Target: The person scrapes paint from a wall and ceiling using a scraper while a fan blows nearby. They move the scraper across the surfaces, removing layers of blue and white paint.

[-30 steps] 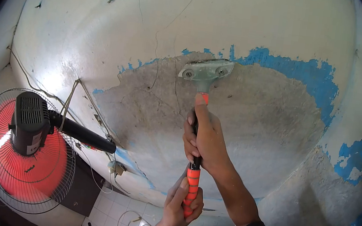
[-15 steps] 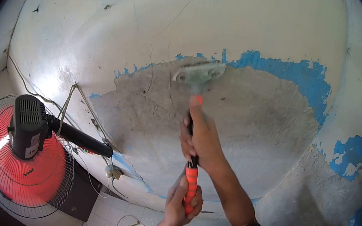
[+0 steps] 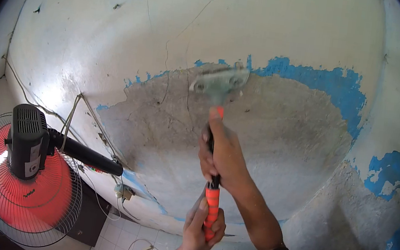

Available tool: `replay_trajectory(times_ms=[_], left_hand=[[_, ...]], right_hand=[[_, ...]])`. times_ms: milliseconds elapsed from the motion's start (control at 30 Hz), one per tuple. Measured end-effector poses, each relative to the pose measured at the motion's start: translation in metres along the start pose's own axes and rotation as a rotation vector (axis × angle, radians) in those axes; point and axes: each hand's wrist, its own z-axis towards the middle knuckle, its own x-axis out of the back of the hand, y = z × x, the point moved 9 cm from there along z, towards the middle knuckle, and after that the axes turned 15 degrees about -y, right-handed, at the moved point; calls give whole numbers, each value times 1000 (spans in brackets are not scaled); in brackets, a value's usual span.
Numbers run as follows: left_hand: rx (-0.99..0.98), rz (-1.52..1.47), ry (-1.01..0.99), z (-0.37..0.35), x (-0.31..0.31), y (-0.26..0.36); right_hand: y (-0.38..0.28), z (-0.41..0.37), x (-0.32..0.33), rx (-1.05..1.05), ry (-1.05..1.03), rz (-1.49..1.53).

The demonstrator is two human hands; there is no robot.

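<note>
Both of my hands grip one long-handled scraper (image 3: 219, 83). Its wide metal head lies against the wall, at the ragged upper edge of a bare grey patch (image 3: 280, 120). My right hand (image 3: 220, 150) is wrapped round the upper, black part of the handle, thumb along the orange collar. Lower down, my left hand (image 3: 202, 225) is closed round the orange and black striped grip. Along the patch's top edge shows a strip of blue paint (image 3: 315, 81), with cream paint (image 3: 273, 19) above it. The scraper's head is slightly blurred.
A fan (image 3: 29, 174) with red blades and a black motor stands at the left. Loose cables (image 3: 72, 119) hang along the wall beside it, near a wall socket (image 3: 123, 191). White floor tiles (image 3: 119, 235) show below. More peeling blue paint (image 3: 389, 173) is on the right wall.
The scraper and both hands have hardly moved; the head still sits at the patch's upper edge. The view has shifted very slightly.
</note>
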Motion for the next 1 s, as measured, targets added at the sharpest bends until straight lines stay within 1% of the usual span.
replay_trajectory(times_ms=[100,333,500,600,700,800,1000], left_hand=[[-21,54,-40,6,3,7],[36,-57,5,-16,12,-9],[59,-55,14,-19,12,-7],[33,-59,-7,-14,9,0],[9,-1,-26,-7,11,7],[25,-60,7,-8,21,-5],[42,-77,-5,-12,14,-7]], right_hand=[[-6,6,-1,3,-2,7],[22,-4,-1,-33,18,13],[22,-5,-3,-43,23,33],[16,1,-3,-16,19,2],[6,7,-9,-3,-8,14],[10,5,-5,7,0,3],[17,1,-1,-13,7,-4]])
